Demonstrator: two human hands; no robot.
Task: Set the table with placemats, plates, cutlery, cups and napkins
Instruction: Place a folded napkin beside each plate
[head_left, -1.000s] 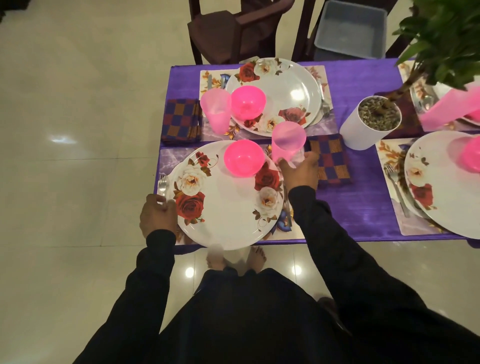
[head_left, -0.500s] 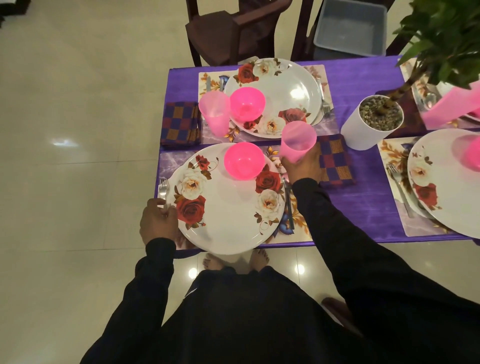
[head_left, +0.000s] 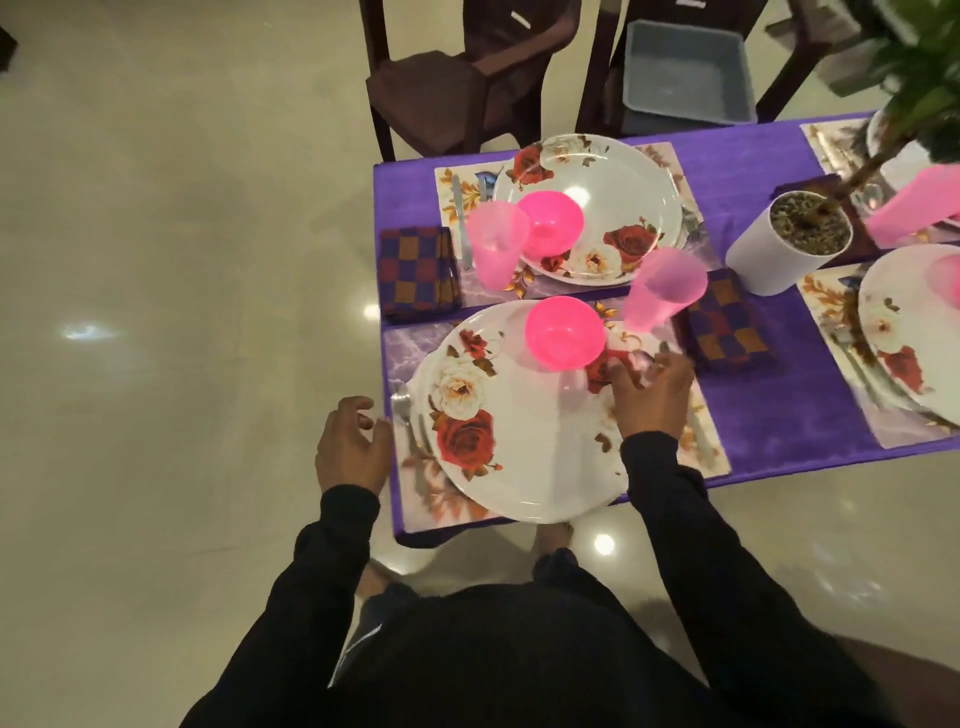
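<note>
Fingers of our left hand (head_left: 353, 447) hung loosely curled and apart just off the table's edge, beside the near plate (head_left: 524, 415) and holding nothing. Our right hand (head_left: 652, 395) lay over the right rim of that plate, its fingers spread and relaxed; motion blur kept us from telling whether the fingertips touched the plate or the cutlery beside it, and we saw nothing gripped.

We saw the near plate as a wide white round dish printed with red and cream roses and brown leaves, lying flat on a pale floral placemat (head_left: 701, 441) at the table's near corner. A bright pink bowl (head_left: 565, 335) sat upright on its far edge. Just beyond and to the right stood a translucent pink cup (head_left: 662, 293), upright, free of our hand, beside a folded napkin (head_left: 727, 325) checked in blue, red and orange. A fork (head_left: 402, 410) lay at the plate's left.

Farther off we saw a second plate (head_left: 613, 208) of the same pattern, with its own pink bowl (head_left: 550, 221), pink cup (head_left: 493, 249) and checked napkin (head_left: 415, 273). All rested on a purple tablecloth (head_left: 789, 405), with a white plant pot (head_left: 784, 244) to the right.
</note>
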